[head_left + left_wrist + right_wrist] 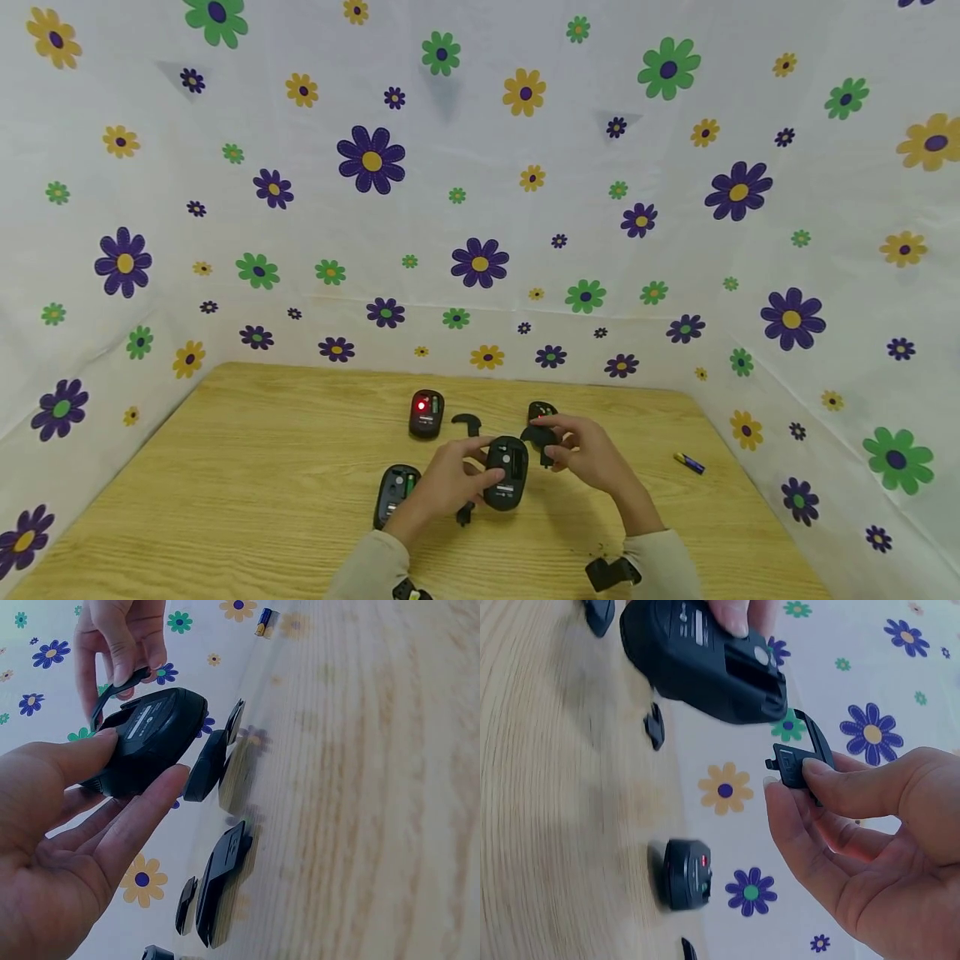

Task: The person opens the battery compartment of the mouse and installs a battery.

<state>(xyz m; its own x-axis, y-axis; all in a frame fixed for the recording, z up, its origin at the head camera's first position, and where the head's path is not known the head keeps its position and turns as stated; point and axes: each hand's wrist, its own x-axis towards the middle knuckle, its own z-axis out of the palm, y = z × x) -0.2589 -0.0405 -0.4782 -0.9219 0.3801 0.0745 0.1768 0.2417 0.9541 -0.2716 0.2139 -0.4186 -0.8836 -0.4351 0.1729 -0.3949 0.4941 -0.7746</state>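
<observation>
My left hand (pixel 453 479) grips a black computer mouse (pixel 507 483) by its sides, thumb on its underside, which faces me. The battery slot (pixel 748 673) in that underside is uncovered and looks dark inside in the right wrist view. Just to the right, my right hand (pixel 592 454) pinches a black battery cover (pixel 789 766) between thumb and fingers. This cover has a curved end and a small tab, and it is held apart from the mouse, close to its slot end.
Behind the hands lie an upturned mouse (pixel 426 421) with a red light and another mouse (pixel 541 408), partly hidden. A third mouse (pixel 392 490), showing a battery, is beside my left wrist. Loose black covers (pixel 467 422) lie between them. A battery (pixel 689 463) is at the right.
</observation>
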